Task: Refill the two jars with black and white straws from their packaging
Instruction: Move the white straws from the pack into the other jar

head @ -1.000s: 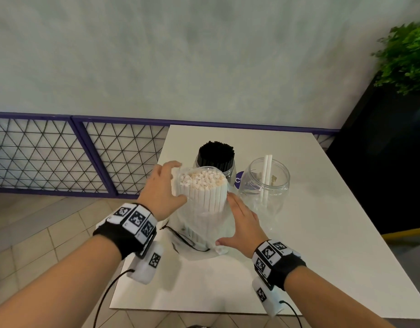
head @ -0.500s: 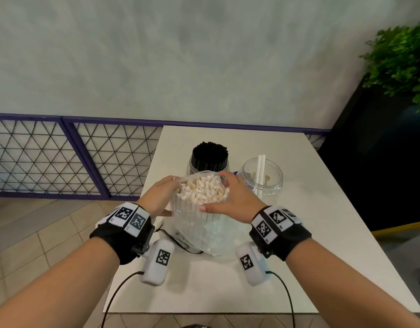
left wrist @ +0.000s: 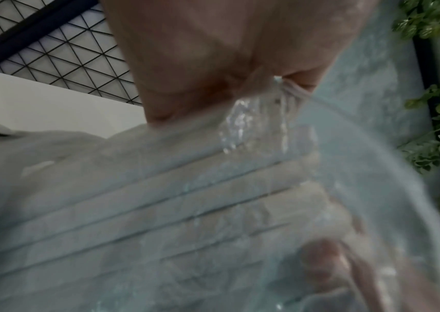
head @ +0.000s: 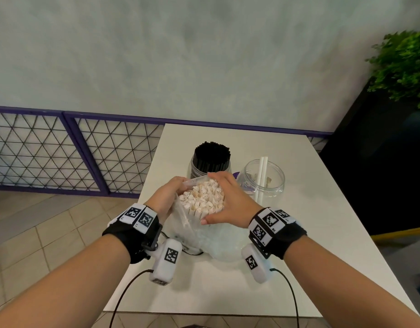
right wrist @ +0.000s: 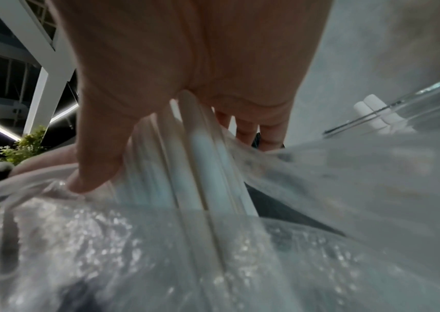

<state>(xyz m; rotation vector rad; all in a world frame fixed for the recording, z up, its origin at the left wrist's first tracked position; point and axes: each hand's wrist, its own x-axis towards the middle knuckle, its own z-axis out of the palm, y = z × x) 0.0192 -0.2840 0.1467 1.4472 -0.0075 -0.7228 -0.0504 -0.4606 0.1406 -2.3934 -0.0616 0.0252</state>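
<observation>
Between both hands (head: 197,204), clamped on clear bag (head: 187,223): upright white straws (head: 200,200).

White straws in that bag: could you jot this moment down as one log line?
left hand pinches bag edge | right hand grips white straws | black jar full | clear jar holds two straws

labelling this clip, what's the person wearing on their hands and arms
Bare forearms, no sleeves. Left hand and right hand are ungloved. Each wrist has a black band with white square-code tags, a white camera pod beneath, and a thin black cable trailing back.
</observation>
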